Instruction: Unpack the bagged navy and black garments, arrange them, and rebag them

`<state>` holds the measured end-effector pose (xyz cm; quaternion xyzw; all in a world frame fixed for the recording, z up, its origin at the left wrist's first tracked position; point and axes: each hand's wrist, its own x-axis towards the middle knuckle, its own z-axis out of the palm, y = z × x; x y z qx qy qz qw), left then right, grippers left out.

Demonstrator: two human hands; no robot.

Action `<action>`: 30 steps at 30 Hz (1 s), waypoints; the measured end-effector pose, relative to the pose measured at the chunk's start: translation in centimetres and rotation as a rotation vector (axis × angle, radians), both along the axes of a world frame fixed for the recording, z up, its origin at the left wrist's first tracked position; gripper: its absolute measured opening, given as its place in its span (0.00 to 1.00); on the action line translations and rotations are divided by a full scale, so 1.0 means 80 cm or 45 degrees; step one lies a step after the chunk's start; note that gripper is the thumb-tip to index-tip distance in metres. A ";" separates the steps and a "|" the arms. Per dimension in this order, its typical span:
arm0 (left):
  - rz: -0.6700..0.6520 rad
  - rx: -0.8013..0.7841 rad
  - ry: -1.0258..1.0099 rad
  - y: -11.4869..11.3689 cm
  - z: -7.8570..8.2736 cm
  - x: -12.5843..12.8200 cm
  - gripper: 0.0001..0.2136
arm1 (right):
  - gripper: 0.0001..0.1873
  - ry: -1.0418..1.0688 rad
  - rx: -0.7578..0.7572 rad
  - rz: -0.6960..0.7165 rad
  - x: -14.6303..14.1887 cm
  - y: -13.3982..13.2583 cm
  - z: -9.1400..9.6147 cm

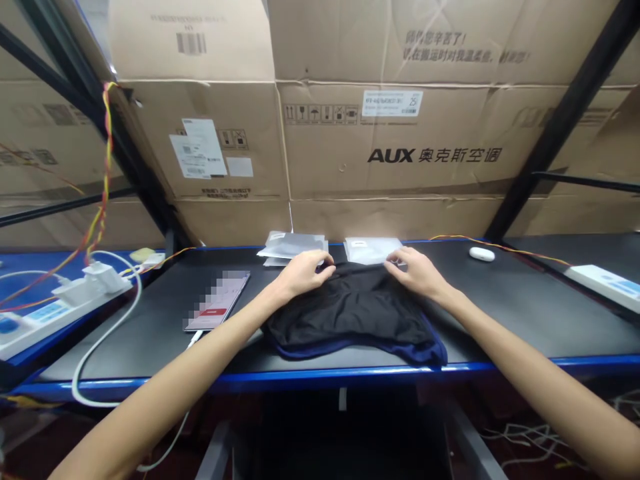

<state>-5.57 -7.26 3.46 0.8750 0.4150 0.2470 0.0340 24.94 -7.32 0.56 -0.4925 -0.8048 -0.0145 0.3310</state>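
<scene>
A piece of black fabric with a dark blue edge (350,310) lies bunched on the dark tabletop (500,313), its near blue border close to the front edge. I cannot tell what kind of cloth item it is. At its far left corner, my left hand (306,272) is closed, thumb and fingers pinching the fabric. My right hand (416,271) pinches the far right corner in the same way. Just beyond the hands lie two small stacks of clear plastic bags, a left stack (293,245) and a right stack (373,249).
A phone (220,300) with a white charging cable (133,320) lies to the left. Loaded power strips stand at the left (60,310) and right (607,283). A white earbud case (482,254) sits at the back right. Large cardboard sheets (325,167) wall the back.
</scene>
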 end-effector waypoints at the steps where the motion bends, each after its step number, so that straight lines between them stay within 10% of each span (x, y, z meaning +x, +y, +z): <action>1: -0.096 -0.041 0.024 -0.008 0.000 -0.001 0.12 | 0.14 0.005 -0.013 0.101 -0.007 -0.007 0.003; 11: -0.233 -0.336 0.367 -0.041 -0.035 -0.027 0.29 | 0.34 -0.296 -0.547 0.476 -0.043 -0.048 -0.007; 30: -0.218 -0.320 0.326 -0.044 -0.035 -0.027 0.28 | 0.34 -0.331 -0.536 0.463 -0.043 -0.047 -0.011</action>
